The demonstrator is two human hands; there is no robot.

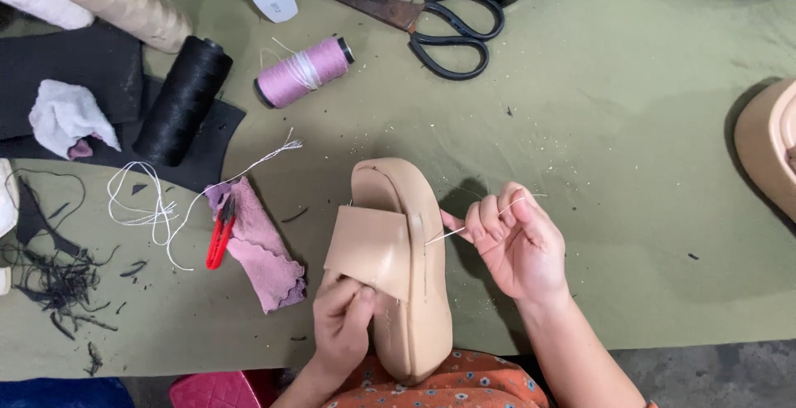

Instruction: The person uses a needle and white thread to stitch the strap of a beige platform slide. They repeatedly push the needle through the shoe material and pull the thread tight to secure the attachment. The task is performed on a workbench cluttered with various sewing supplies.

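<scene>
Sandal [402,267]: one beige slide, middle near edge of our table [630,167], long axis near-to-far.
Left hand [342,325]: fingers pinched on its strap, near end.
Right hand [518,242]: nearer the stitch, just right of sandal, fingers closed on one taut white thread [452,232].
Spools: one pink [303,70], one black [184,99], far left.
</scene>
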